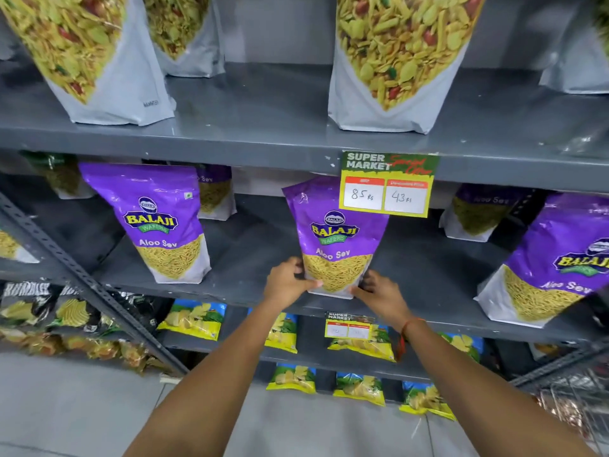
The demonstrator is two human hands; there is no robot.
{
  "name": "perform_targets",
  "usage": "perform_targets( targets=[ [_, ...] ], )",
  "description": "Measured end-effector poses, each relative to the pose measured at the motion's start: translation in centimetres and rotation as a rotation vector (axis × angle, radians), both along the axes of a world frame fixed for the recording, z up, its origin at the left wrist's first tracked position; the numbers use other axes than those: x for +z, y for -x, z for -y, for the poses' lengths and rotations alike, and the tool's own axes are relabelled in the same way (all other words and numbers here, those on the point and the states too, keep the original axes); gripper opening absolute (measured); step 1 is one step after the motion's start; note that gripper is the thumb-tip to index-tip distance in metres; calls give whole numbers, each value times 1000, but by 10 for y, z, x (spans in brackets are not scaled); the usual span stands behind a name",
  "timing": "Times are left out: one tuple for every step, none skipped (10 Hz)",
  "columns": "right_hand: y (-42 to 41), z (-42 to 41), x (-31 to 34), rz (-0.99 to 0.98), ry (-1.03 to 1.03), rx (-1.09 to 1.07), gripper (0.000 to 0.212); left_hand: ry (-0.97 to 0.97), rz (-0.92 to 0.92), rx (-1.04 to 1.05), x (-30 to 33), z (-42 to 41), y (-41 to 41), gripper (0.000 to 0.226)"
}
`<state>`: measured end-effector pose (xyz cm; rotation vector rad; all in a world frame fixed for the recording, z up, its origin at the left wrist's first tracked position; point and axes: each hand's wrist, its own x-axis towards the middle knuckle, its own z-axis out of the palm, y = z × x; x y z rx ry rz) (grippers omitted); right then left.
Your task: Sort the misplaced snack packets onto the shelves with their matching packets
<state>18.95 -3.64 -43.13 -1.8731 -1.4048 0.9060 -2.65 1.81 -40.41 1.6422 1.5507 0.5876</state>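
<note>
A purple Aloo Sev packet (333,235) stands upright near the front of the grey middle shelf (250,258). My left hand (286,282) grips its lower left corner and my right hand (379,291) grips its lower right corner. Matching purple Aloo Sev packets stand on the same shelf, one to the left (155,219) and one at the far right (553,262). More of them sit further back (214,192), partly hidden.
White mixed-snack pouches (395,61) stand on the upper shelf (263,133). A price tag (387,184) hangs from that shelf's edge, overlapping the held packet's top. Yellow-blue chip bags (194,319) fill the lower shelves; dark chip bags (49,308) lie at left. A wire basket (573,400) is lower right.
</note>
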Motion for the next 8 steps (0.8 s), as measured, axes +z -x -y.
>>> perform_targets(
  targets=[
    [-15, 4, 4, 27, 11, 15, 25, -7, -5, 5, -1, 4, -16, 57],
    [-20, 6, 6, 36, 7, 13, 26, -15, 5, 10, -2, 6, -24, 56],
    [-23, 7, 4, 21, 8, 17, 25, -13, 25, 22, -4, 10, -26, 60],
    [-23, 7, 4, 17, 26, 5, 25, -14, 44, 23, -4, 13, -27, 62],
    [-18, 11, 10, -18, 46, -4, 37, -13, 83, 31, -2, 19, -27, 63],
    [-9, 22, 11, -69, 59, -64, 57, 10, 130, 50, -2, 30, -27, 65],
    [0, 38, 10, -59, 84, -132, 68, 11, 189, 62, 0, 45, -23, 64],
    [15, 54, 11, -21, 7, -183, 62, -63, 233, 89, 8, 63, -21, 55]
  ],
)
